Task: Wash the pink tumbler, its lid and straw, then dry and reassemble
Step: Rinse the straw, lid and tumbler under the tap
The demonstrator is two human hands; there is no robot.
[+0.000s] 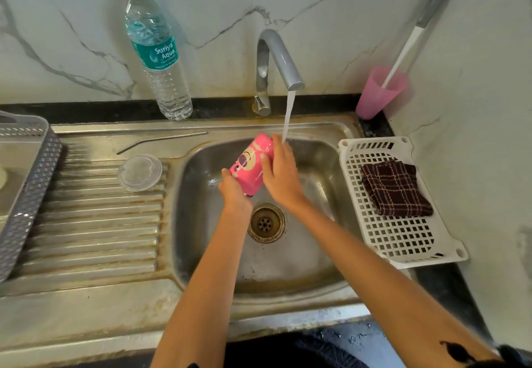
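— Tumbler (253, 163)?
— Tilted below the tap (280, 56), beside its stream (288, 114); left hand (234, 192) grips its lower end, right hand (280, 174) clasps its side.
— Lid (140, 172), straw (161, 141)?
— Both lying left of the tap.

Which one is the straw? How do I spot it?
Start at the steel sink and look left to its ribbed draining board. Along the back edge, before the clear plastic water bottle, lies the thin silver metal straw. Unlike the round clear lid beside it, it is long, skinny and bent at one end.
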